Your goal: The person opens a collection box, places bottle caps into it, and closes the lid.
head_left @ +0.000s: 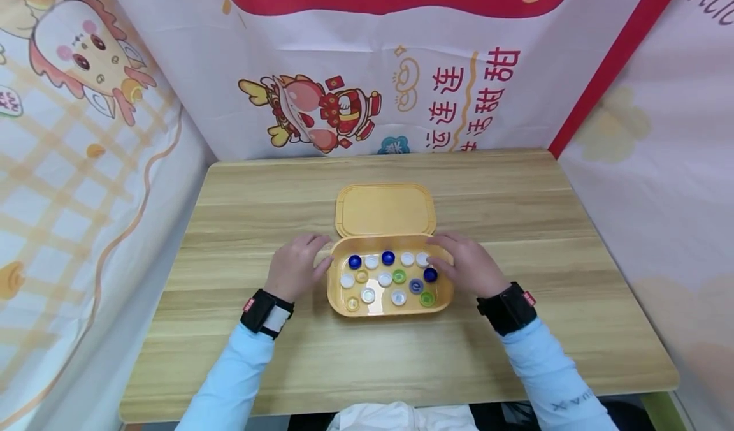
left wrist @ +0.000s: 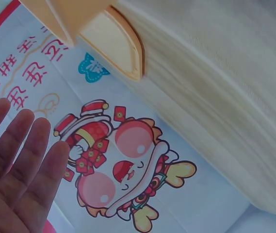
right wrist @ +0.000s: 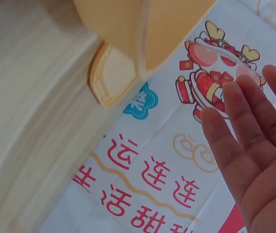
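Observation:
A shallow yellow plastic box (head_left: pixel 390 312) stands uncovered on the table, with several small round caps inside. Among them are dark blue caps (head_left: pixel 388 257), white caps (head_left: pixel 385 279), green caps (head_left: pixel 427 299) and pale yellow caps (head_left: pixel 352 304). Its matching flat lid (head_left: pixel 385 210) lies right behind it. Beside the box's left end is my left hand (head_left: pixel 297 266), fingers loosely bent and holding nothing. My right hand (head_left: pixel 471 266) reaches its fingertips over the right end; whether they touch the rim I cannot tell. Extended fingers show in the left wrist view (left wrist: pixel 45 179) and right wrist view (right wrist: pixel 244 126).
The wooden table (head_left: pixel 241 208) reaches back to a printed cloth (head_left: pixel 344 42). More cloth hangs along the left side (head_left: pixel 69 195) and the right side (head_left: pixel 659 163). Black straps circle both wrists.

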The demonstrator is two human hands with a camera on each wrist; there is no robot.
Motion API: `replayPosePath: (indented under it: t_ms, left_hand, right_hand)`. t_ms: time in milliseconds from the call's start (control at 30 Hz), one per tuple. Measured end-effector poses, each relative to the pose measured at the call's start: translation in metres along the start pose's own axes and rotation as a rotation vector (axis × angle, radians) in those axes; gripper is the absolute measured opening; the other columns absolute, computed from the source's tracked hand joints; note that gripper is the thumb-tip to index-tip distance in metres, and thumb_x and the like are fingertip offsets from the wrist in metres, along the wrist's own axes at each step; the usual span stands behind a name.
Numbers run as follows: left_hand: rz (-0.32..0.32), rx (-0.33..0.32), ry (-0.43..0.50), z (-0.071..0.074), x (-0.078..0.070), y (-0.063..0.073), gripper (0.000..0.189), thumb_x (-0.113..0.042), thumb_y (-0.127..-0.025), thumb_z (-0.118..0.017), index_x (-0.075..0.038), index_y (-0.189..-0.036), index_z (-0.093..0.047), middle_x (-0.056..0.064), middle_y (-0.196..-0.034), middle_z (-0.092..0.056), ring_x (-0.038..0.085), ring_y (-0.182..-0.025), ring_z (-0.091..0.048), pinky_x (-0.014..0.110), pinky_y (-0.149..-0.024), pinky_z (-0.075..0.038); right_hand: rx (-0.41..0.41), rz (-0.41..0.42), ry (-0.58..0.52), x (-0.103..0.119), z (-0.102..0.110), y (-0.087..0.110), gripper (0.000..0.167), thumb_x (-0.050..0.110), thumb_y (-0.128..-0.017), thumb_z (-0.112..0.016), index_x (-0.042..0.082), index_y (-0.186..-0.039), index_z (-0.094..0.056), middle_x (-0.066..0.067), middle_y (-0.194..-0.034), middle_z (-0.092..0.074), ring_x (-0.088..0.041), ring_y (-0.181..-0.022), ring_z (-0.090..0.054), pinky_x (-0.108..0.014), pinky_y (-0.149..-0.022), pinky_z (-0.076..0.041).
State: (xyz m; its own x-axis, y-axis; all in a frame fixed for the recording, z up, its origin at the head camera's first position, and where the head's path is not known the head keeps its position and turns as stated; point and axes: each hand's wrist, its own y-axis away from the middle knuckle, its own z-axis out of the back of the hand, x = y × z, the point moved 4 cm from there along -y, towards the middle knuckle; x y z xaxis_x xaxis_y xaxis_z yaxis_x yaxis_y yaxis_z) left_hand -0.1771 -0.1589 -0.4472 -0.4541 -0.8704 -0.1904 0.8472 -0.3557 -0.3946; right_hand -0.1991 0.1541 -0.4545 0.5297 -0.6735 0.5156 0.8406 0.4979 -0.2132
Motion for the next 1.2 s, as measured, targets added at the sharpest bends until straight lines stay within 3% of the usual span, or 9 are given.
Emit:
replayPosePath:
  t_ms: [200, 400, 600, 800, 1033, 1200]
  left_hand:
    - [0.028, 0.065, 0.018, -0.002, 0.030, -0.029, 0.034, -0.022, -0.082, -0.078, -0.004, -0.109, -0.070, 0.015, -0.103, -0.069, 0.030, -0.089, -0.067, 0.039, -0.066, -0.058]
    - [0.152, 0.201, 0.069, -0.018, 0.057, -0.058, 0.034, -0.027, -0.089, -0.072, -0.004, -0.114, -0.069, 0.015, -0.110, -0.069, 0.029, -0.096, -0.067, 0.043, -0.080, -0.056]
    - [0.293, 0.268, 0.184, -0.045, 0.077, -0.080, 0.032, -0.024, -0.089, -0.071, -0.004, -0.114, -0.070, 0.011, -0.100, -0.071, 0.024, -0.088, -0.067, 0.039, -0.077, -0.055]
    - [0.466, 0.296, 0.389, -0.078, 0.094, -0.087, 0.026, -0.020, -0.089, -0.069, -0.002, -0.108, -0.071, 0.011, -0.094, -0.070, 0.024, -0.087, -0.064, 0.037, -0.077, -0.053]
    - [0.649, 0.339, 0.519, -0.103, 0.106, -0.083, 0.025, -0.019, -0.091, -0.068, -0.002, -0.109, -0.070, 0.012, -0.092, -0.071, 0.024, -0.076, -0.068, 0.030, -0.065, -0.054]
    - [0.798, 0.364, 0.669, -0.117, 0.115, -0.082, 0.021, -0.013, -0.089, -0.069, 0.001, -0.106, -0.070, 0.011, -0.085, -0.071, 0.020, -0.070, -0.068, 0.030, -0.061, -0.057]
  right_hand:
    - [0.062, -0.060, -0.020, -0.026, 0.013, -0.032, 0.035, 0.022, -0.092, -0.070, 0.005, -0.121, -0.064, -0.014, -0.121, -0.063, -0.031, -0.113, -0.058, -0.049, -0.094, -0.049]
    - [0.087, -0.128, -0.128, -0.056, 0.013, -0.066, 0.035, 0.018, -0.092, -0.068, 0.002, -0.123, -0.063, -0.016, -0.120, -0.063, -0.031, -0.109, -0.058, -0.047, -0.091, -0.051]
    - [0.108, -0.241, -0.310, -0.087, -0.008, -0.089, 0.033, 0.014, -0.094, -0.065, -0.002, -0.122, -0.062, -0.017, -0.113, -0.065, -0.029, -0.102, -0.060, -0.042, -0.088, -0.052]
    - [0.109, -0.427, -0.390, -0.115, -0.024, -0.100, 0.037, 0.012, -0.096, -0.060, -0.007, -0.127, -0.057, -0.022, -0.114, -0.063, -0.032, -0.104, -0.058, -0.042, -0.092, -0.048]
    - [0.156, -0.691, -0.550, -0.148, -0.036, -0.099, 0.042, 0.009, -0.096, -0.057, -0.009, -0.134, -0.050, -0.025, -0.124, -0.059, -0.030, -0.102, -0.063, -0.034, -0.085, -0.054]
    - [0.155, -0.763, -0.684, -0.158, -0.047, -0.101, 0.038, 0.008, -0.096, -0.059, -0.012, -0.127, -0.054, -0.023, -0.107, -0.067, -0.024, -0.092, -0.067, -0.031, -0.082, -0.056]
